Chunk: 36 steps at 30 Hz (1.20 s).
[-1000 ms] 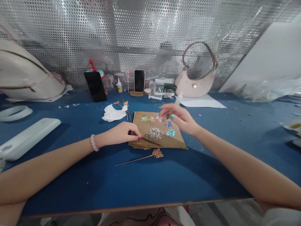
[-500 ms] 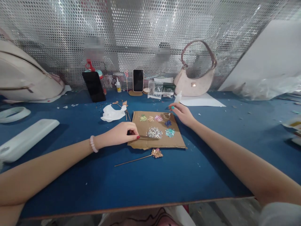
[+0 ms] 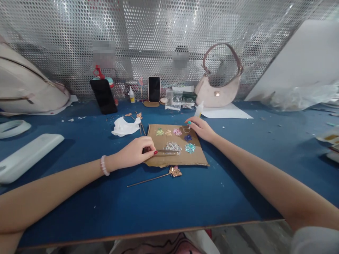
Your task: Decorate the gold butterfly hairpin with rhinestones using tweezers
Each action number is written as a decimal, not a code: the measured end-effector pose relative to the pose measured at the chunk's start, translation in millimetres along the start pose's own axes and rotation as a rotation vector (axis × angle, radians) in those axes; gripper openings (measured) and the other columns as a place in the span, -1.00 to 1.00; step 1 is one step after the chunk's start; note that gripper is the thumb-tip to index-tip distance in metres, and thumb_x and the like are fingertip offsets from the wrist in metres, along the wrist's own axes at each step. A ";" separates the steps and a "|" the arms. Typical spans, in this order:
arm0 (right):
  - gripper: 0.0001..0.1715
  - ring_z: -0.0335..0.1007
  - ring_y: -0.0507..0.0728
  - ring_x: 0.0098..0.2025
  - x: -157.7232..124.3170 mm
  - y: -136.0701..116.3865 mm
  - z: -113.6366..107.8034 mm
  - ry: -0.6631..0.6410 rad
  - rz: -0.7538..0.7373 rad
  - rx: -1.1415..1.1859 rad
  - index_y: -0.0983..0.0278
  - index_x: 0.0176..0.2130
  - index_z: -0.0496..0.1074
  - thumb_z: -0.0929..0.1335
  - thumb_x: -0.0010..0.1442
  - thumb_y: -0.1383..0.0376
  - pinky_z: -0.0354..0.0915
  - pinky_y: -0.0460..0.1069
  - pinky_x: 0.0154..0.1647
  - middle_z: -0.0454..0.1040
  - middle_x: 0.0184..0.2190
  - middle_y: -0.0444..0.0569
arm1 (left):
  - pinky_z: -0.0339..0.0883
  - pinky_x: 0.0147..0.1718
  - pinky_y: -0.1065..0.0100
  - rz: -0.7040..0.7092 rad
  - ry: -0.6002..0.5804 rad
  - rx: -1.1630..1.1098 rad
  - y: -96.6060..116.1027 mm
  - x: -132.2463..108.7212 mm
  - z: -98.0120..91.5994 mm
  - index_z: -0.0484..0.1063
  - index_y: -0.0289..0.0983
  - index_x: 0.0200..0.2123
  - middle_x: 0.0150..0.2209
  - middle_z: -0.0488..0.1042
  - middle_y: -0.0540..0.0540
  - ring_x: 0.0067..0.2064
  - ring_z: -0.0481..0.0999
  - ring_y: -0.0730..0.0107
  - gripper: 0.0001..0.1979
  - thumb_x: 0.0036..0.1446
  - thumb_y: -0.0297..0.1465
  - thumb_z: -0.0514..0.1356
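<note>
My left hand (image 3: 140,150) is closed round thin metal tweezers (image 3: 168,151). Their tips lie over a pile of clear rhinestones (image 3: 173,146) on a piece of cardboard (image 3: 161,158). At the far right corner of the cardboard, my right hand (image 3: 200,127) has bent fingers about a small white glue bottle (image 3: 199,108), partly hidden by the hand. A pale ring shape (image 3: 186,130) shows below its fingertips. Small piles of turquoise (image 3: 190,148), blue (image 3: 188,138), pink, gold and green stones share the cardboard. Nearest me lies a hairpin with a gold butterfly (image 3: 175,171).
Behind the cardboard are crumpled white tissue (image 3: 125,126), more hairpins (image 3: 142,127), another glue bottle (image 3: 131,95) and two phones. A pale handbag (image 3: 221,93) stands against the perforated metal wall. A white elongated device (image 3: 31,155) lies at left.
The tweezers have shifted slightly upward over the clear rhinestones. My right hand has moved a little to the left at the corner of the cardboard. The view has shifted slightly.
</note>
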State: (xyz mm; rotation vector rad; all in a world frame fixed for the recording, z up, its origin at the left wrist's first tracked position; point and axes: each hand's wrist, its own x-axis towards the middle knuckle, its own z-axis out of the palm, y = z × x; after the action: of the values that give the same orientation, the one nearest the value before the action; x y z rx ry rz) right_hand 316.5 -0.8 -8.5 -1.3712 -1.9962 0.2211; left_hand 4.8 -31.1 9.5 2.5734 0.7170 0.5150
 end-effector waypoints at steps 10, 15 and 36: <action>-0.71 0.37 0.20 -0.17 1.0 -0.1 0.4 -0.008 -0.053 -0.014 0.24 -0.31 0.43 0.18 0.17 0.22 0.26 0.17 -0.07 0.47 -0.27 0.06 | 0.21 -0.34 0.33 0.052 -0.024 0.082 6.8 -0.4 1.1 0.28 -0.29 -0.49 -0.43 0.33 -0.04 -0.34 0.29 0.37 -0.85 0.13 -0.46 0.04; -0.71 0.38 0.20 -0.18 0.2 -0.5 0.6 -0.007 -0.056 -0.020 0.23 -0.31 0.43 0.18 0.18 0.21 0.26 0.17 -0.07 0.47 -0.27 0.06 | 0.21 -0.32 0.34 0.078 -0.014 0.076 -0.1 0.0 -0.5 0.27 -0.28 -0.47 -0.41 0.30 -0.03 -0.33 0.29 0.38 -0.84 0.16 -0.45 0.02; -0.71 0.37 0.19 -0.19 0.1 2.6 0.6 -0.039 -0.045 -0.020 0.23 -0.32 0.43 0.17 0.17 0.20 0.26 0.16 -0.09 0.46 -0.29 0.04 | 0.23 -0.26 0.34 0.239 -0.076 0.020 -21.4 3.4 -11.4 0.31 -0.27 -0.41 -0.39 0.30 -0.04 -0.29 0.30 0.39 -0.87 0.16 -0.44 0.02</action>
State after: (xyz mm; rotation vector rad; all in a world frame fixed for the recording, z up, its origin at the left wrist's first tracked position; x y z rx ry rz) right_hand 318.0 0.6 -10.2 -1.3419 -2.0640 0.2095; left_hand -6.2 -9.2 9.7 2.6972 0.3927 0.4821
